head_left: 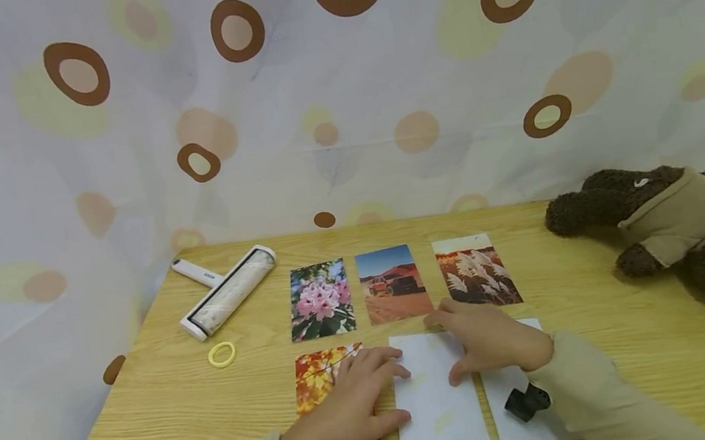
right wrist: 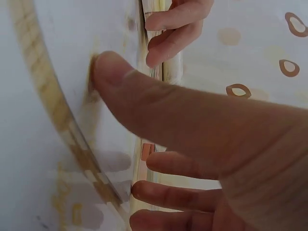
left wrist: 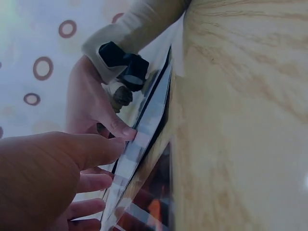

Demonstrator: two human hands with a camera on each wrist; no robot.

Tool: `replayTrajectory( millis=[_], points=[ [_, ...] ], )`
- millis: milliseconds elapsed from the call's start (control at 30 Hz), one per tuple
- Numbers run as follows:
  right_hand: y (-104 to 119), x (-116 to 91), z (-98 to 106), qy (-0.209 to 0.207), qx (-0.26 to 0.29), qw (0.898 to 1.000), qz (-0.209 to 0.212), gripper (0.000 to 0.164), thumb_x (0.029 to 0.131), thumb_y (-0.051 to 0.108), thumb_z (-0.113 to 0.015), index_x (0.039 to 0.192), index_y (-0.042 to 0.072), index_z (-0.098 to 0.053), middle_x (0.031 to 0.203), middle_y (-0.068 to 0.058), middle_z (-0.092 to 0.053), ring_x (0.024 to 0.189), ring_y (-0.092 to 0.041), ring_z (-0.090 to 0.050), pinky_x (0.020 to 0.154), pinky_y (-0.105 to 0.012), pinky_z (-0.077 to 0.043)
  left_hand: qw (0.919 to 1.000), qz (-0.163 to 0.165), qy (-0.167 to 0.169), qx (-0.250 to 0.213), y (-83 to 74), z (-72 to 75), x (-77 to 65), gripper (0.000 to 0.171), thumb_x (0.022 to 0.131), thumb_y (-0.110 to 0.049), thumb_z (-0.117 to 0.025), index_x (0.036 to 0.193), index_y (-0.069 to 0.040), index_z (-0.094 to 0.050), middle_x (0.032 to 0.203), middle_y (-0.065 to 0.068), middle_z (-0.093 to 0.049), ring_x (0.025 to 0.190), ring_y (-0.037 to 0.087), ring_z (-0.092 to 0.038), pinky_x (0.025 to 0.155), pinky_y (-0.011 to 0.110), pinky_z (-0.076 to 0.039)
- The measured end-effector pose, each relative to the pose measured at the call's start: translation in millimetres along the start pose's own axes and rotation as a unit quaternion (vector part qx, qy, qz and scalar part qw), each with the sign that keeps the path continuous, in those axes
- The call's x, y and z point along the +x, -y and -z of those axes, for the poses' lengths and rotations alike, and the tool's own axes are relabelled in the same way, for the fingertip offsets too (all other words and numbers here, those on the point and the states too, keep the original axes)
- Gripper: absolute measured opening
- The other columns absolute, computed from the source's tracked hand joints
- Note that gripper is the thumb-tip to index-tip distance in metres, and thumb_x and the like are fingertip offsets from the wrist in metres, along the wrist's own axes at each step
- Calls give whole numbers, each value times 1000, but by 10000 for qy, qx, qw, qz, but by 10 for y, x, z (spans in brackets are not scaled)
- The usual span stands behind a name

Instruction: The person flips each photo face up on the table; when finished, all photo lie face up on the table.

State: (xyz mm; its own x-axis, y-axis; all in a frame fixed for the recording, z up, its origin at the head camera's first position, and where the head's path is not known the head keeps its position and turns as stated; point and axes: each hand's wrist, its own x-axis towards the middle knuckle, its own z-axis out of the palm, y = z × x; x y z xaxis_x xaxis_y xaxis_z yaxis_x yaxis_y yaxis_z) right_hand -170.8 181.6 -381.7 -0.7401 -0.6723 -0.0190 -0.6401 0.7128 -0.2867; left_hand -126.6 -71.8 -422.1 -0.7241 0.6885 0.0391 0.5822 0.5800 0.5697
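Observation:
A white card [head_left: 441, 416] with faint yellow marks lies on the table between my hands. At its left edge is my left hand [head_left: 357, 405], fingers spread and partly covering a photo card of orange autumn leaves [head_left: 320, 377]. My right hand [head_left: 491, 335] reaches over the card's upper right part, its fingers near the top edge. In the right wrist view the right thumb [right wrist: 113, 72] is at the white surface, with the other fingers extended. A second white card [head_left: 518, 414] lies partly under the right hand and wrist. Neither hand visibly grips a card.
Behind the hands lie photo cards of pink flowers [head_left: 319, 302], a red truck in a desert [head_left: 393, 285] and pale plumed grass [head_left: 476, 270]. A white lint roller [head_left: 229, 296] and a yellow ring [head_left: 222, 355] are at left. A dark brown plush toy [head_left: 681, 225] lies at right.

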Motion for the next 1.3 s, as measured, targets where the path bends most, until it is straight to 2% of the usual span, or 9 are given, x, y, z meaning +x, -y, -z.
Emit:
replayTrajectory(
  millis=[267, 433, 567, 733, 867, 1000, 1133, 1233, 1300],
  points=[
    [34, 49, -22, 106, 61, 9984, -548, 74, 64, 35, -89, 125, 6, -58, 96, -4, -53, 64, -10, -42, 54, -25, -37, 9999, 64, 135, -1, 51, 23, -14, 39, 87, -33, -71, 121, -19, -59, 144, 2, -42, 133, 23, -35, 105, 56, -24],
    [54, 95, -17, 57, 177, 9979, -626, 76, 61, 29, -91, 126, 5, -59, 98, -4, -46, 66, -13, -43, 54, -26, -39, 9992, 229, -328, -35, 69, 13, -7, 57, 79, -37, -79, 125, -15, -54, 137, 4, -42, 127, 25, -34, 97, 53, -25],
    [47, 106, -8, -60, 30, 9988, -485, 73, 59, 28, -92, 120, 3, -62, 99, -5, -44, 68, -13, -45, 56, -27, -42, 9965, 469, -678, -127, 60, -1, 15, 83, 71, -41, -84, 137, -13, -42, 134, 4, -40, 120, 22, -33, 88, 41, -26],
    [15, 77, 30, -162, -224, 9989, -366, 66, 60, 31, -92, 110, 3, -58, 103, -7, -44, 69, -13, -46, 61, -29, -46, 9904, 733, -1040, -538, 8, -48, 64, 112, 66, -38, -88, 150, -12, -18, 119, -3, -48, 107, 16, -41, 86, 36, -31],
    [0, 53, 60, -193, 22, 9995, -250, 65, 64, 30, -90, 111, 4, -53, 105, -8, -44, 66, -11, -44, 59, -26, -43, 9828, 401, -1133, -1402, 13, -79, 88, 106, 70, -19, -84, 150, -9, -16, 102, -5, -57, 86, 11, -50, 77, 27, -43],
    [-7, 55, 58, -260, 393, 9989, -75, 69, 68, 25, -88, 122, 4, -51, 116, -11, -42, 63, -9, -42, 55, -23, -39, 9615, -77, -1105, -2516, 56, -71, 92, 87, 76, -5, -75, 147, -5, -25, 96, 7, -62, 74, 6, -52, 62, 18, -42],
    [39, 66, 24, -147, 792, 9967, 121, 87, 71, 18, -86, 144, 15, -39, 122, -10, -39, 67, -7, -44, 55, -21, -41, 9269, -365, -900, -3626, 77, -49, 63, 65, 87, -6, -65, 144, 1, -34, 109, 25, -60, 80, 4, -54, 64, 18, -44],
    [92, 73, -11, -107, 992, 9946, 303, 101, 73, 12, -84, 154, 25, -23, 105, -3, -49, 64, -6, -43, 55, -20, -41, 8980, -342, -591, -4347, 64, -41, 42, 62, 95, -15, -59, 148, -3, -30, 125, 30, -53, 93, 8, -57, 76, 22, -49],
    [128, 70, -28, -180, 956, 9940, 494, 109, 74, 8, -82, 156, 27, -12, 90, 3, -53, 59, -3, -40, 54, -19, -39, 8828, -292, -382, -4673, 43, -42, 39, 62, 99, -22, -54, 152, -9, -24, 134, 29, -47, 105, 13, -57, 84, 26, -50]
  ],
)
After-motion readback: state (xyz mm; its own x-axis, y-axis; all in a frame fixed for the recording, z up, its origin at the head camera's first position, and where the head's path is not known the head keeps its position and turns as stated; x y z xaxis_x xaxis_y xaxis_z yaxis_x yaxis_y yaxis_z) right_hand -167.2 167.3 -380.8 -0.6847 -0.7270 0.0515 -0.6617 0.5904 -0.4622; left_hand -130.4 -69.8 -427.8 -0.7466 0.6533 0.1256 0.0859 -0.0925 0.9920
